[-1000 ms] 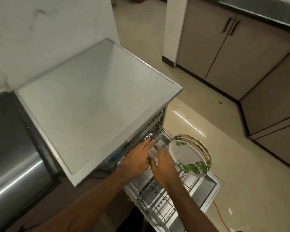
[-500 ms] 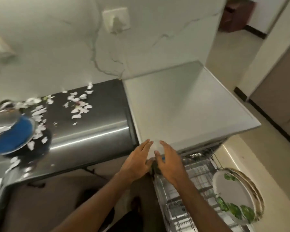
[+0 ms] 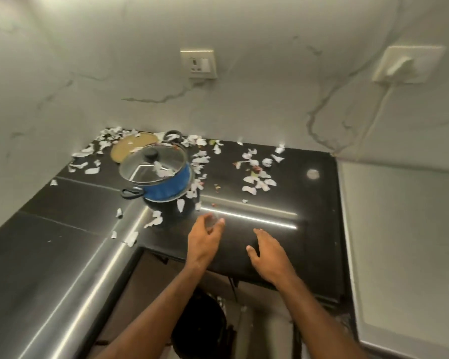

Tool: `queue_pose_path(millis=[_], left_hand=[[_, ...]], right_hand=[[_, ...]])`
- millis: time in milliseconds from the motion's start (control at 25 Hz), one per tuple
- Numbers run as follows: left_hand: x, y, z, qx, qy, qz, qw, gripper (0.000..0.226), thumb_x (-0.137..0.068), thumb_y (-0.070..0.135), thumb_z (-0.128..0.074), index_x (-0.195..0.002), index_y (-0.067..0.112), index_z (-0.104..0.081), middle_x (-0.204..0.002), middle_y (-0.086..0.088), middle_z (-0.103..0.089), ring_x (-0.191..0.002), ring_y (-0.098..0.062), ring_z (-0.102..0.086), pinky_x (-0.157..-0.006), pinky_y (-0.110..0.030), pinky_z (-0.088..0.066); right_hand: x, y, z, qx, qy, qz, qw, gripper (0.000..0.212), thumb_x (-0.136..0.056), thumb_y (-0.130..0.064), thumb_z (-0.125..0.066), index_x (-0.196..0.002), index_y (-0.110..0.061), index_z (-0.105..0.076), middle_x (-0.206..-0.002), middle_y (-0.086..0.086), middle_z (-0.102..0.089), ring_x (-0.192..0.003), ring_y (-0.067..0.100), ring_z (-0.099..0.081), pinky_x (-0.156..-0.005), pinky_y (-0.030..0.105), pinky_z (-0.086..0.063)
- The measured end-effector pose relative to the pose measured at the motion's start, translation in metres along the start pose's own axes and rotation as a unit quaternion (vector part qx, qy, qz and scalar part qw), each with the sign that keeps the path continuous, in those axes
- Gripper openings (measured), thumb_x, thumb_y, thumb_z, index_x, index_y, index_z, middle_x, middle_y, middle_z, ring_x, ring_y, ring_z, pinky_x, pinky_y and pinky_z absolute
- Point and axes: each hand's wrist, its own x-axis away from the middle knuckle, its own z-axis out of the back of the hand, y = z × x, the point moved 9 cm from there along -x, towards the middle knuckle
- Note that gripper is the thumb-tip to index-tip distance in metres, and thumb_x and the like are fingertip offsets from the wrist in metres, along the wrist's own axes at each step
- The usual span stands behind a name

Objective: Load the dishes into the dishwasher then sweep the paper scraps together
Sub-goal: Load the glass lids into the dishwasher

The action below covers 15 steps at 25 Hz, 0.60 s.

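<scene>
Stage: we judge that we stand at the turn from loading to sweeping; the dishwasher racks are out of view, so we cannot confirm the loading is complete.
Left grip: our left hand [image 3: 204, 238] hovers just above the dark tabletop [image 3: 309, 229], fingers loosely curled and apart, holding nothing that we can make out; a blur at the fingertips leaves this uncertain.
Right grip: our right hand [image 3: 268, 252] hangs over the same tabletop, fingers spread, palm down, holding nothing.
Paper scraps: the white scraps [image 3: 257, 177] lie scattered ahead of both grips, one cluster beyond the right grip and more to the far left of the left grip, around and behind the pot. None are gathered yet.
Pot: a blue pot [image 3: 166, 185] with a glass lid [image 3: 153, 164] stands just ahead and left of the left grip, scraps lying on the lid and against its base. We take it as a dish possibly not yet loaded.
Plate: a tan round plate [image 3: 130, 149] lies behind the pot, partly covered by scraps.
Dishwasher: its pale top [image 3: 399, 242] lies to the right of the right grip.
Remaining: we estimate the whole sweep, plus clearing pot and plate if they belong to the load.
</scene>
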Motion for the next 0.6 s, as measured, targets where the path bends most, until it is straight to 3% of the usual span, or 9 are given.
queue_pose_path(millis=[80, 120, 240, 360, 440, 520, 600], left_hand=[[-0.035, -0.003, 0.064, 0.041, 0.106, -0.007, 0.994, 0.032, -0.096, 0.046, -0.069, -0.120, 0.025, -0.062, -0.112, 0.005, -0.067, -0.096, -0.004, -0.067, -0.092, -0.035, -0.059], [-0.051, 0.004, 0.091, 0.024, 0.138, -0.036, 0.989, 0.028, -0.097, 0.042, -0.069, -0.117, 0.024, -0.062, -0.109, 0.007, -0.066, -0.094, -0.003, -0.066, -0.088, -0.031, -0.060], [-0.105, 0.038, 0.155, -0.057, 0.173, -0.133, 0.974, 0.026, -0.098, 0.031, -0.069, -0.120, 0.020, -0.059, -0.113, 0.006, -0.060, -0.095, -0.005, -0.062, -0.078, -0.019, -0.056], [-0.184, 0.050, 0.198, -0.160, 0.170, -0.141, 0.962, 0.040, -0.097, 0.030, -0.071, -0.131, 0.015, -0.057, -0.129, -0.007, -0.056, -0.113, -0.020, -0.059, -0.097, -0.034, -0.052], [-0.230, 0.049, 0.207, -0.232, 0.139, -0.102, 0.957, 0.056, -0.096, 0.036, -0.070, -0.143, 0.012, -0.052, -0.143, -0.015, -0.051, -0.131, -0.031, -0.051, -0.109, -0.042, -0.043], [-0.260, 0.047, 0.208, -0.294, 0.107, -0.054, 0.948, 0.068, -0.096, 0.047, -0.068, -0.151, 0.013, -0.046, -0.150, -0.017, -0.045, -0.138, -0.034, -0.045, -0.113, -0.048, -0.040], [-0.279, 0.039, 0.207, -0.330, 0.087, -0.022, 0.940, 0.069, -0.093, 0.053, -0.069, -0.146, 0.013, -0.052, -0.145, -0.017, -0.050, -0.134, -0.035, -0.047, -0.109, -0.049, -0.043]], right_hand=[[-0.046, -0.037, -0.025, 0.071, -0.041, -0.023, 0.996, 0.077, -0.103, -0.048, -0.056, -0.166, -0.019, -0.023, -0.173, 0.011, -0.021, -0.158, 0.030, -0.023, -0.127, 0.046, -0.027], [-0.064, -0.052, -0.036, 0.121, -0.062, -0.047, 0.990, 0.083, -0.102, -0.049, -0.058, -0.167, -0.016, -0.019, -0.172, 0.017, -0.016, -0.158, 0.036, -0.021, -0.126, 0.049, -0.027], [-0.100, -0.080, -0.054, 0.258, -0.107, -0.116, 0.953, 0.089, -0.099, -0.042, -0.066, -0.163, -0.002, -0.019, -0.165, 0.037, -0.019, -0.151, 0.053, -0.027, -0.120, 0.053, -0.037], [-0.120, -0.095, -0.060, 0.292, -0.150, -0.132, 0.935, 0.081, -0.092, -0.034, -0.077, -0.155, -0.006, -0.035, -0.158, 0.027, -0.044, -0.151, 0.047, -0.035, -0.118, 0.054, -0.042], [-0.127, -0.096, -0.061, 0.300, -0.155, -0.140, 0.931, 0.079, -0.089, -0.032, -0.081, -0.152, -0.008, -0.040, -0.154, 0.021, -0.051, -0.149, 0.044, -0.040, -0.116, 0.054, -0.044], [-0.131, -0.097, -0.061, 0.297, -0.152, -0.148, 0.931, 0.082, -0.085, -0.031, -0.084, -0.151, -0.009, -0.042, -0.152, 0.018, -0.054, -0.146, 0.043, -0.044, -0.114, 0.054, -0.046], [-0.135, -0.097, -0.059, 0.298, -0.150, -0.156, 0.930, 0.087, -0.080, -0.033, -0.090, -0.150, -0.008, -0.044, -0.148, 0.017, -0.058, -0.142, 0.041, -0.049, -0.113, 0.054, -0.048]])
